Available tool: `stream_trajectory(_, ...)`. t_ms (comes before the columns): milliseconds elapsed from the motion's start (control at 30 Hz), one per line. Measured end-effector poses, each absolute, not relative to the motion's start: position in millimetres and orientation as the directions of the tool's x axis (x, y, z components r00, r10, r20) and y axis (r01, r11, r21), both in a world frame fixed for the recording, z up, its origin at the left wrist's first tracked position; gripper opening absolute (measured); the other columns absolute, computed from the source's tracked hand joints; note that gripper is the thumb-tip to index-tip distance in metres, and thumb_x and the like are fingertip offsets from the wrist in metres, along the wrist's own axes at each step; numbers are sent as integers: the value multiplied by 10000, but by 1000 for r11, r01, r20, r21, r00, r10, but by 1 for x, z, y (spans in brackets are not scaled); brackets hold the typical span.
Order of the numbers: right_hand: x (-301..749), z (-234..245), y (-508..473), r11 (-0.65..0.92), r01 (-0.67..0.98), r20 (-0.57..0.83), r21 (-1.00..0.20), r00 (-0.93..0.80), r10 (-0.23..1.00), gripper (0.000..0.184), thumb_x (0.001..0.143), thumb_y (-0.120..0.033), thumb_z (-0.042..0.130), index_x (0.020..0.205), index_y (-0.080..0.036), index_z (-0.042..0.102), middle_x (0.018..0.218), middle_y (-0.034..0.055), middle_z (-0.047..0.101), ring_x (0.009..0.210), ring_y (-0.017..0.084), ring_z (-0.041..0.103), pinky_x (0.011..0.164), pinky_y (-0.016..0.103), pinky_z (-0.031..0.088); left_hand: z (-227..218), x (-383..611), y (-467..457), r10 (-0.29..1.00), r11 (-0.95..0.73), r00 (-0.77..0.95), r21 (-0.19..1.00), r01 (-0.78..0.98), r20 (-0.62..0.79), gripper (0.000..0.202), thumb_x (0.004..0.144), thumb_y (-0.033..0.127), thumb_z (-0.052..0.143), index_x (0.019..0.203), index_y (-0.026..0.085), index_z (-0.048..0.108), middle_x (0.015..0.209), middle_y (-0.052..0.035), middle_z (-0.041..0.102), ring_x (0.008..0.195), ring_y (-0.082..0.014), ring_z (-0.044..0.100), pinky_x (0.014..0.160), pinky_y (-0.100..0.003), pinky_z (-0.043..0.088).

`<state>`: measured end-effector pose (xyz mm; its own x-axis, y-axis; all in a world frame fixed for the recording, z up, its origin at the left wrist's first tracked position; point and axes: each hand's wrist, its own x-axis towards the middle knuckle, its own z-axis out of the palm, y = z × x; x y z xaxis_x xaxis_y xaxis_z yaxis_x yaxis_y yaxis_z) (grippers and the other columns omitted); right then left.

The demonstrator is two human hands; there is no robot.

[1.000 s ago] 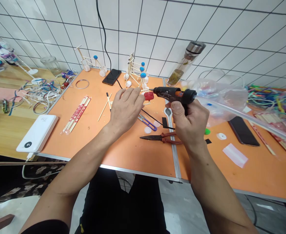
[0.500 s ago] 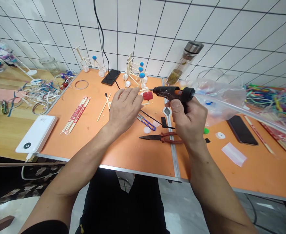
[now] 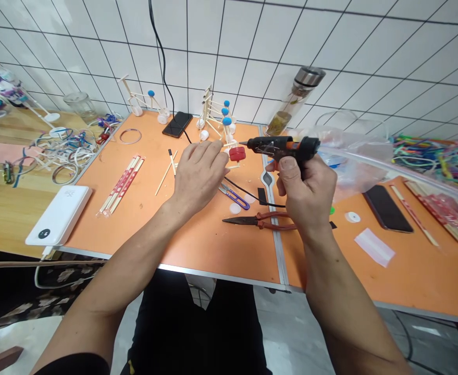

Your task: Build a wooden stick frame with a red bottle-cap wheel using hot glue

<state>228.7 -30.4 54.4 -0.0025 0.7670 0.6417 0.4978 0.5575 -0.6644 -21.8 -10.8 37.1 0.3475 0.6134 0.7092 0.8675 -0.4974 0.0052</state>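
Observation:
My right hand (image 3: pixel 309 190) is wrapped round the grip of a black hot glue gun (image 3: pixel 279 148), its nozzle pointing left. A long clear glue stick (image 3: pixel 393 169) trails from the gun's back end. Just left of the nozzle, and apart from it, is a red bottle cap (image 3: pixel 237 153) with bits of wooden stick around it. My left hand (image 3: pixel 201 174) is closed, back upward, its fingertips beside the cap. Whatever the fingers hold is hidden beneath them. Behind stands a stick model (image 3: pixel 215 112) with blue caps.
Pliers (image 3: pixel 258 221) and purple-handled thread snips (image 3: pixel 234 197) lie before my hands. Wrapped chopsticks (image 3: pixel 122 185) and a white power bank (image 3: pixel 59 214) are at left. A phone (image 3: pixel 387 208) and plastic bag (image 3: pixel 354 151) are at right; a glass bottle (image 3: pixel 295 101) stands behind. A black cable crosses the table.
My right hand has drawn the glue gun slightly to the right, and its nozzle is a little farther from the red cap. My left hand has barely moved.

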Motion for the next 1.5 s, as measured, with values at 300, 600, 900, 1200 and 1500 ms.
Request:
stream_trajectory(300, 224, 66, -34, 535, 344, 594, -772, 88, 800, 506, 1105, -753, 704, 995, -261, 753, 791, 15, 743, 482, 130, 495, 457, 334, 337, 36, -31, -8, 645, -589, 289, 219, 778, 707, 203, 1151, 441, 690, 1215, 250, 717, 1533, -166, 794, 1461, -337, 718, 1224, -509, 541)
stream_trajectory(600, 221, 81, -42, 533, 166, 553, -830, 118, 825, 536, 1056, -800, 745, 1054, -264, 717, 904, 32, 806, 477, 109, 490, 442, 318, 374, 40, -41, 5, 847, -528, 144, 841, 118, 512, 498, 946, 696, 886, 1068, 251, 698, 1427, -146, 804, 1352, -289, 767, 1183, -444, 585)
stream_trajectory(900, 222, 81, -50, 534, 130, 547, -835, 104, 830, 518, 1092, -762, 725, 1036, -248, 762, 748, -7, 691, 523, 128, 496, 495, 323, 376, 42, -48, 13, 906, -297, 221, 915, -273, 360, 566, 798, 682, 1024, 1023, 259, 723, 1097, -71, 877, 1172, -299, 862, 1140, -506, 632)
stream_trajectory(1200, 217, 76, -53, 524, 81, 529, -848, 79, 845, 501, 1120, -722, 715, 1130, -226, 789, 985, 47, 825, 629, 131, 582, 531, 306, 410, 47, -48, 4, 936, -157, 215, 877, -455, 279, 659, 684, 712, 1096, 1024, 211, 835, 1189, -129, 913, 1231, -327, 879, 1131, -453, 684)
stream_trajectory(1500, 213, 77, -55, 531, 45, 533, -846, 51, 844, 467, 1129, -694, 718, 1121, -233, 789, 984, 45, 836, 622, 129, 600, 550, 309, 431, 47, -47, 1, 923, -118, 279, 884, -452, 266, 710, 703, 698, 1095, 1148, 191, 875, 1187, -169, 917, 1220, -359, 888, 1198, -522, 667)
